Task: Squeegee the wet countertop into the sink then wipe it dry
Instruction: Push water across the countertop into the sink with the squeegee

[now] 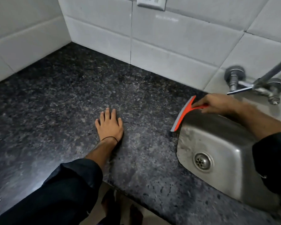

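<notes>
Holding the orange plastic squeegee with its grey rubber blade (183, 113) by the handle, the right hand (217, 103) has its fingers closed around the grip, and the blade sits at the left lip of the rectangular stainless steel sink (230, 153), where the dark speckled granite countertop (71, 95) ends. The left hand (109, 125) lies flat on the stone, fingers spread, gripping nothing.

To finish this stroke well, I judge the blade should stay pressed evenly along its whole edge and pass fully over the lip, so the water drops in rather than pooling at the rim. Later strokes would best overlap, starting by the white tiled wall (169, 46).

The sink basin looks empty apart from its round drain (202, 161); standing water cannot be made out.
</notes>
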